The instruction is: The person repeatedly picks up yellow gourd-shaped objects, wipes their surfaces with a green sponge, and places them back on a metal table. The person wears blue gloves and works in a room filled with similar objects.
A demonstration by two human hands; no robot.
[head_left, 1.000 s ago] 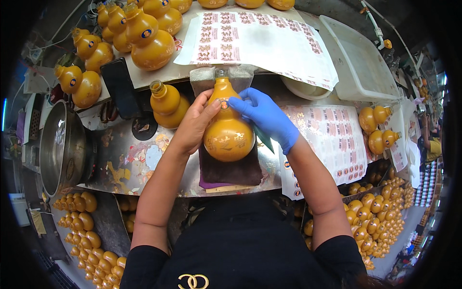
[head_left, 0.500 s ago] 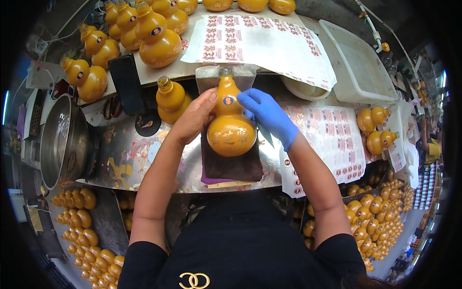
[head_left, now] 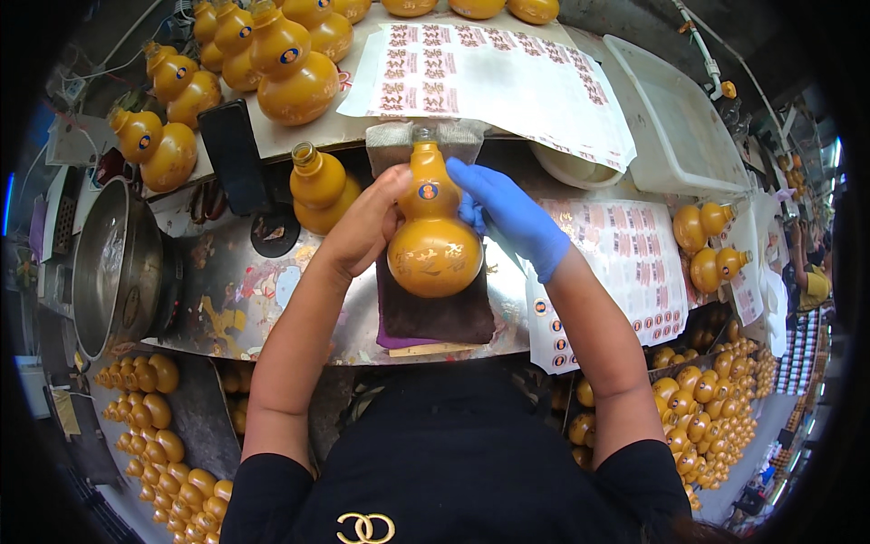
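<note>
A yellow gourd-shaped bottle (head_left: 435, 258) lies tilted with its clear glass mouth pointing away from me. A small blue oval emblem (head_left: 428, 191) is on its upper bulb, and gold lettering crosses the lower bulb. My bare left hand (head_left: 373, 218) is closed round the waist from the left. My right hand (head_left: 512, 216), in a blue glove, presses on the right side, its fingertips partly hidden behind the bottle. Something pale shows under the right palm; I cannot make it out. A dark brown cloth pad (head_left: 435, 325) lies under the bottle.
Another yellow bottle (head_left: 319, 189) stands just left of my hands, near a phone on a stand (head_left: 237, 154). Sticker sheets (head_left: 616, 263) lie at right and a larger sheet (head_left: 494, 82) behind. A metal bowl (head_left: 116, 267) sits left, a plastic tub (head_left: 675, 118) far right.
My right thumb has moved off the emblem area to the bottle's right side, and the right fingers have curled in. The bottle has turned slightly, bringing its gold lettering into fuller view.
</note>
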